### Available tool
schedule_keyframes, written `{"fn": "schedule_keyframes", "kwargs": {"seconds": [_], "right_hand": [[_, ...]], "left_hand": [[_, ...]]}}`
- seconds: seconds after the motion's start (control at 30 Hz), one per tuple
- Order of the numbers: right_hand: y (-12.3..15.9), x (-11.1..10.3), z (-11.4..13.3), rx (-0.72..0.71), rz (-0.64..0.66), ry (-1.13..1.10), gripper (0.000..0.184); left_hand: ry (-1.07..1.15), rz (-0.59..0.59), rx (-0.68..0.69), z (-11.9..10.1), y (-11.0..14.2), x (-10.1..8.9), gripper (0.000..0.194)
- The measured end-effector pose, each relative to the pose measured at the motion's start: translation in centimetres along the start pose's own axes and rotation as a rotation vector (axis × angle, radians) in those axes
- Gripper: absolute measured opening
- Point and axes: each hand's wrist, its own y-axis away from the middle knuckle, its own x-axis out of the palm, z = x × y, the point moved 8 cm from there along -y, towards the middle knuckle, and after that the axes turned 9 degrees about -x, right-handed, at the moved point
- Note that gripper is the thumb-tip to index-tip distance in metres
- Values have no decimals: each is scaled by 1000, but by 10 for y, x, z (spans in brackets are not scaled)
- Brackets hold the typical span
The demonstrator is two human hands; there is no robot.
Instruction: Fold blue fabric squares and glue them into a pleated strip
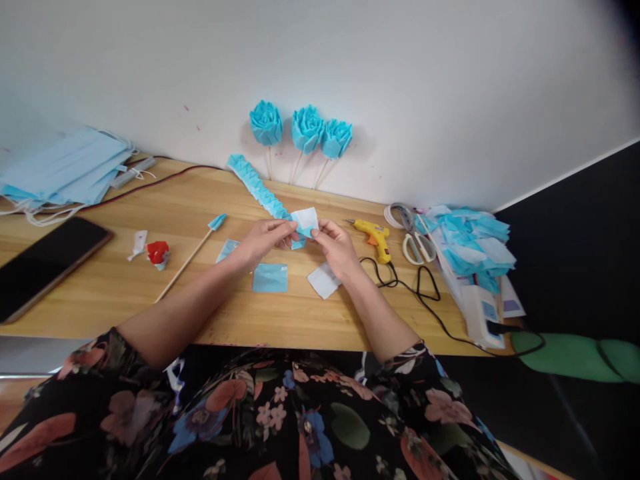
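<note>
Both my hands pinch a small square of white and light-blue mask fabric (306,220) above the middle of the table. The fingers of my left hand (270,239) close on its left side, and my right hand (337,245) grips its lower right corner between thumb and fingers. Just behind them lies a long row of folded blue petals (257,187), its near end partly hidden by the fabric and my left hand. Below my hands rest a blue fabric square (270,277) and a whitish one (324,280), the latter partly under my right wrist. Another blue piece (227,249) shows beside my left forearm.
Three blue fabric roses (307,129) on sticks lean against the wall. A blue-tipped stick (185,270), red flower (159,253), phone (53,267) and masks (65,170) lie left. Rightward are a yellow glue gun (373,237) with cord, scissors (419,248), tape (399,215) and fabric scraps (467,243).
</note>
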Motion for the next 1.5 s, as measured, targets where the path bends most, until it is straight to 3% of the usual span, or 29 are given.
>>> {"fn": "schedule_keyframes", "kwargs": {"seconds": [0.67, 0.77, 0.93, 1.2, 1.3, 1.43, 1.5], "right_hand": [[5, 16, 5, -35, 150, 32, 42], [4, 17, 7, -96, 181, 102, 52], [5, 9, 24, -303, 106, 320, 69], [20, 19, 67, -774, 88, 796, 43], [21, 22, 67, -822, 91, 876, 37], [22, 20, 69, -868, 40, 892, 15], [25, 23, 72, -941, 45, 901, 15]], "left_hand": [[-46, -104, -26, -1, 1, -6, 27], [-29, -125, -23, -3, 1, -8, 25], [73, -118, 3, -5, 1, -12, 24], [311, -53, -46, 5, -3, -10, 21], [288, -16, -48, 4, -2, -5, 21], [265, 12, -55, 5, 0, 0, 21], [297, 11, -59, 6, 0, 0, 21]]}}
